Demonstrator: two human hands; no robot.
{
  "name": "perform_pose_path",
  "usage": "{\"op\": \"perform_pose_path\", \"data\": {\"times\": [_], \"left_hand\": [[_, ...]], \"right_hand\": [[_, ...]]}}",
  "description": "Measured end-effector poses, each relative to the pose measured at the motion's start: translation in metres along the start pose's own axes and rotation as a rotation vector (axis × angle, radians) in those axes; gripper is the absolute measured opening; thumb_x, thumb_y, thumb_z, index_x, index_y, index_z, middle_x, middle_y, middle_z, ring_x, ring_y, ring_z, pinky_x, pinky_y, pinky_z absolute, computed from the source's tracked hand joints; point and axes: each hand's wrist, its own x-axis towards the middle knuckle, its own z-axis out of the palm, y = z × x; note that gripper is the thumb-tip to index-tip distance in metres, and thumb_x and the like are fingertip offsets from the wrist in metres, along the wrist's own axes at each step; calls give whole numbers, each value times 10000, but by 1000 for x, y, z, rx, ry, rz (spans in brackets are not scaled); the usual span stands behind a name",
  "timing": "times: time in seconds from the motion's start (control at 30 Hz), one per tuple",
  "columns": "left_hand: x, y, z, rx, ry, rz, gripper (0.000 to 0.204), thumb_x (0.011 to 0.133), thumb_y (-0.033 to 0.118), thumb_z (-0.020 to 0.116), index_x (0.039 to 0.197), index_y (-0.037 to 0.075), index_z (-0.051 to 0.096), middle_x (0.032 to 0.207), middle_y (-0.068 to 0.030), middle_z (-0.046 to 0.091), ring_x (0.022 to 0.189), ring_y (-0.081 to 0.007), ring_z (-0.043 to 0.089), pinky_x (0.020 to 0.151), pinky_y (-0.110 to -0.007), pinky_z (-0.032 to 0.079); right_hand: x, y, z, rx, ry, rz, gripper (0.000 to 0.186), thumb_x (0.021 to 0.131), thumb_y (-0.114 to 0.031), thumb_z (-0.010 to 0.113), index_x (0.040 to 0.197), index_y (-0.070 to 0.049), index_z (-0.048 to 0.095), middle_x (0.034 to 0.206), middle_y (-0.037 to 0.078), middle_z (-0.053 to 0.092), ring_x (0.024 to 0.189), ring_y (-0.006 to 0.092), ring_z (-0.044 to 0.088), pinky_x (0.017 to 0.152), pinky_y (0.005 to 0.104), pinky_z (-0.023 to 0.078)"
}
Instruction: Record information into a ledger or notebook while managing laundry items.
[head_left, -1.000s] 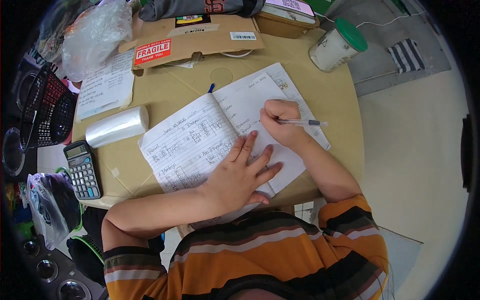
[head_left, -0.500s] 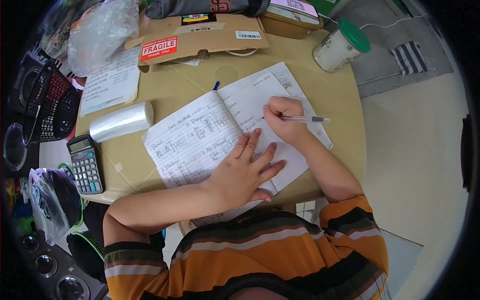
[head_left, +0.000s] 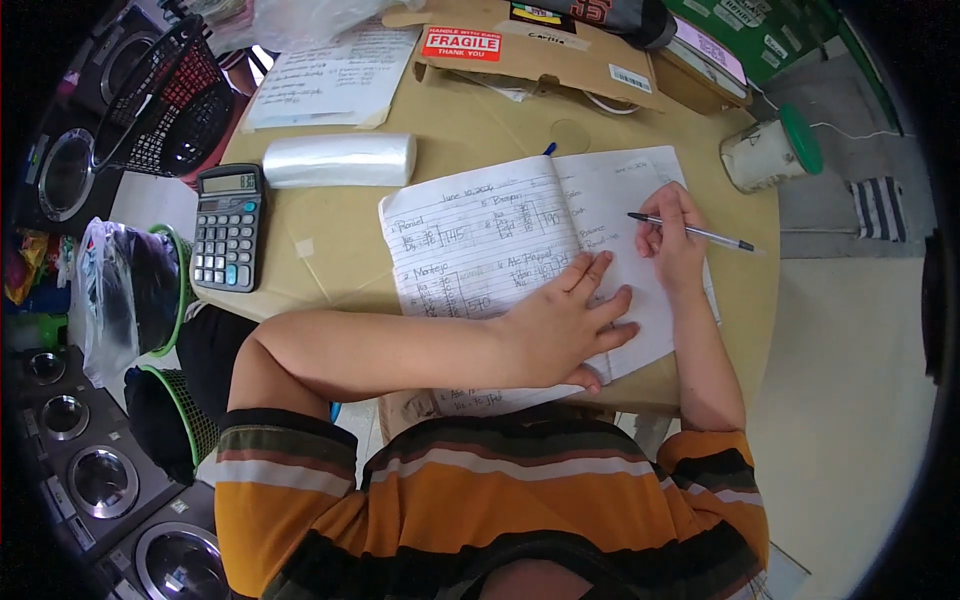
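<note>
An open notebook (head_left: 622, 172) lies on the table, its left page full of handwriting and its right page mostly blank with a few written lines. My left hand (head_left: 560, 325) rests flat across the lower part of both pages, fingers spread. Over the right page, my right hand (head_left: 672, 240) grips a clear ballpoint pen (head_left: 715, 236) with a dark grip. The pen's tip points left, and its back end sticks out to the right of the hand. Whether the tip touches paper cannot be told. A small blue piece (head_left: 550, 149) shows at the notebook's top edge.
Left of the notebook are a calculator (head_left: 228, 230) and a clear plastic roll (head_left: 340, 161). Written sheets (head_left: 330, 85) and a cardboard box (head_left: 560, 62) sit at the back. A green-lidded jar (head_left: 765, 155) stands far right. Baskets (head_left: 165, 110) and washing machines (head_left: 100, 480) are at left.
The whole view has shifted, so the table's things appear farther right. The pen has tilted in my right hand, its tip now showing clear of the fingers. My left hand stays on the notebook.
</note>
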Motion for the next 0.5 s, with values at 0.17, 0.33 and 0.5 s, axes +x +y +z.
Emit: {"op": "perform_pose_path", "data": {"times": [0.17,0.33,0.5], "left_hand": [[8,-22,-25,-73,43,19,590,857,564,588,1273,146,612,1322,-126,545,1287,-430,442,1094,-524,328],[13,-102,-71,-134,131,-179,230,847,248,701,961,49,699,937,-124,646,910,-313,646,790,-416,515],[8,-150,-72,-280,277,-256,187,832,159,719,963,28,697,955,-126,637,919,-308,639,806,-394,512]], "right_hand": [[0,-1,2,-17,9,22,377,1049,-354,475,829,-51,509,633,30,505,451,78,442,396,215,348],[-1,0,-1,-66,-6,14,408,1054,-386,446,835,-50,516,639,35,507,457,81,442,411,213,350],[-6,0,-3,-128,-39,-27,472,1038,-473,436,864,-49,548,656,26,515,526,77,470,471,210,381]]}}
